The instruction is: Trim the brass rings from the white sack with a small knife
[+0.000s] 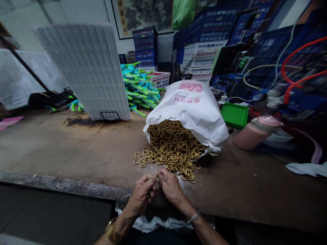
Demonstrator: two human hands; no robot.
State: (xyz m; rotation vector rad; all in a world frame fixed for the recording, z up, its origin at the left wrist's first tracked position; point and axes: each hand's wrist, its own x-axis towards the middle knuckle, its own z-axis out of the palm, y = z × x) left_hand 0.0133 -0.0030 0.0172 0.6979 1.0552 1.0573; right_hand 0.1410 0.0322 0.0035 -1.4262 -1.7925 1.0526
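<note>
My left hand and my right hand meet over the table's front edge, fingers of both pinched together. A gold-coloured ring shows between the left fingertips, partly hidden. Something small and thin sticks out of the right fingers, and most of it is covered. Just beyond the hands lies a heap of gold-coloured rings. It spills from the mouth of a white woven sack with red print, which lies on its side. Below the hands, a crumpled white bag hangs at the table edge.
A pale ribbed panel stands upright on the brown table. Behind it is a pile of turquoise and lime pieces. To the right are a green tray, a pink bottle and red hoses. Crates are stacked at the back.
</note>
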